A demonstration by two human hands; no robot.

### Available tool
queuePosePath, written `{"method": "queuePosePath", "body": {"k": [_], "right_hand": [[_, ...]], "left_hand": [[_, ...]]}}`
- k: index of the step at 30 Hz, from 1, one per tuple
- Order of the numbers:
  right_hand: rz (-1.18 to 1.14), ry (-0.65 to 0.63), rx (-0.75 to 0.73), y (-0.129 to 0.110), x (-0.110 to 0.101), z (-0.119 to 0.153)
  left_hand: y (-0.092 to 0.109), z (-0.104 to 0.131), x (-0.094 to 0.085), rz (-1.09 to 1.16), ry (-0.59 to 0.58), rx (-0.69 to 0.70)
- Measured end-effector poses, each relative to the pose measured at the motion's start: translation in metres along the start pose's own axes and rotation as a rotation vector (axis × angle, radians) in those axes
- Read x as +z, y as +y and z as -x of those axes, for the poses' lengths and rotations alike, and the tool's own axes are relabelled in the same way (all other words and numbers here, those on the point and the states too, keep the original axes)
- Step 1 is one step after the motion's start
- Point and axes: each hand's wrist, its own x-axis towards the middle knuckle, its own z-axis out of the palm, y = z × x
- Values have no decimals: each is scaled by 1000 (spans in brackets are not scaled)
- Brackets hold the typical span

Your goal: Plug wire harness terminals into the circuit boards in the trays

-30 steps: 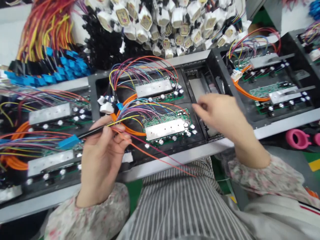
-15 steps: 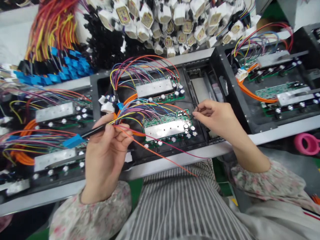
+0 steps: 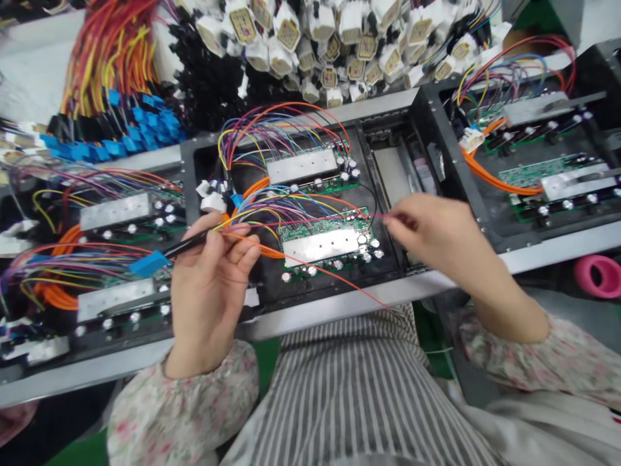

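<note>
My left hand (image 3: 211,288) is closed around a wire harness in a black sleeve (image 3: 187,244), which ends in a blue connector (image 3: 148,264) to the left. From this hand a loose orange wire (image 3: 334,275) trails over the front of the nearer circuit board (image 3: 320,246). My right hand (image 3: 422,226), a little blurred, pinches the free end of a dark red wire (image 3: 310,223) beside the board's right end. That wire runs from hand to hand above the board. A black wire (image 3: 373,194) curves at the right end of the boards.
Behind lies a second wired board (image 3: 303,167) in the same black fixture (image 3: 262,294). More fixtures hold boards on both sides. Piles of white connectors (image 3: 330,48) and blue-ended harnesses (image 3: 111,133) lie at the back. A pink ring (image 3: 598,277) is at the right.
My right hand has let go of the black wire at the board and taken the dark red wire's end. That wire, earlier hanging over the front edge, now stretches across the board.
</note>
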Motion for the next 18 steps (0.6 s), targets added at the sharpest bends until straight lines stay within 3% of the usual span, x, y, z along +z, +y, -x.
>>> {"method": "queuePosePath", "body": {"k": [2,6,18], "right_hand": [[-187,100,138,7,0,-4],[-442,52,222,9,5,-7],[-400,31,182,6,10,-12]], "left_hand": [[0,1,0,6,1,-6],[0,-1,0,11,18,1],[0,-1,0,11,34,-16]]}}
